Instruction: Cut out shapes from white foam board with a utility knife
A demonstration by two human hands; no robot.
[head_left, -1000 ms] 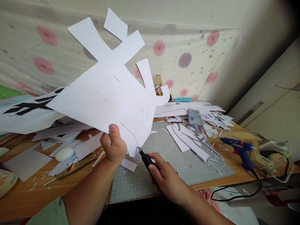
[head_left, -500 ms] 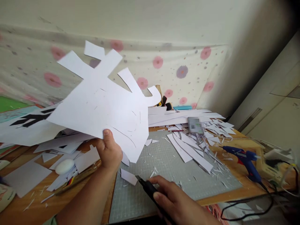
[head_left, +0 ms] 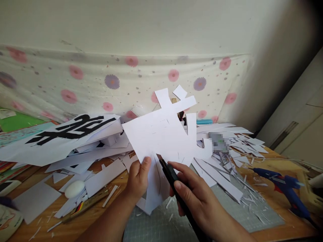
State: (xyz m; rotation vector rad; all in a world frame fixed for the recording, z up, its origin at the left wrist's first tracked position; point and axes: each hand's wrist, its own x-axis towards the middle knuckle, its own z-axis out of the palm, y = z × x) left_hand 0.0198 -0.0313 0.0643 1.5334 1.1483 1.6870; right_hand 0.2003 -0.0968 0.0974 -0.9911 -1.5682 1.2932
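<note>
A white foam board piece point(head_left: 161, 131), partly cut into strokes along its upper and right edges, is tilted up above the table. My left hand point(head_left: 138, 178) grips its lower left edge, thumb on the near face. In my right hand point(head_left: 193, 193) is a black utility knife point(head_left: 174, 179), its tip at the lower part of the board, close to my left thumb. Whether the blade touches the board I cannot tell. Thin cut lines mark the board's face. Below lies a grey cutting mat point(head_left: 143, 228) with white scraps.
A sheet with a large black character point(head_left: 75, 129) lies at the left over piled offcuts. A white egg-shaped object point(head_left: 74, 189) sits in front of it. Curved white strips point(head_left: 222, 183) lie on the mat; a blue glue gun point(head_left: 280, 183) is at the right.
The board has swung lower and to the right, turning clockwise. My right hand has raised the knife from above the mat to the board. My view has shifted somewhat left.
</note>
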